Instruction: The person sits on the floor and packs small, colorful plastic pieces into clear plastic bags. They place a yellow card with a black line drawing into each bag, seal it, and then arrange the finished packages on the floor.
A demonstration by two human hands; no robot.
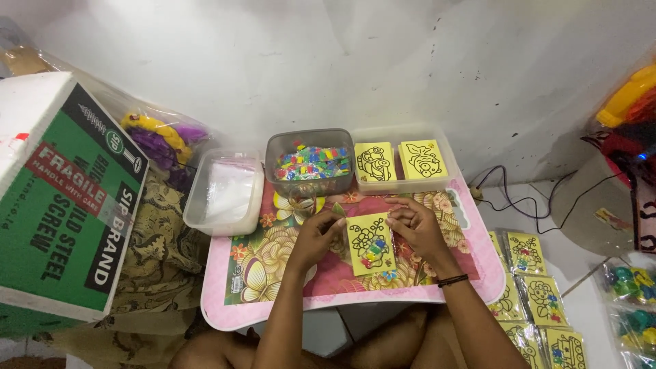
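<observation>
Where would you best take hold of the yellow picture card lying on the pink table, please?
Probably by the bare lower left corner of the yellow picture card, coming in from the left hand's side. It lies flat on the pink table, and small coloured packets cover its lower right part.

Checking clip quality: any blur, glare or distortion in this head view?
Head view: centre sharp, the yellow card between left hand and right hand crisp; wide-angle bending at the edges tilts the cardboard box; soft shadows on the wall; no harsh glare.
</observation>
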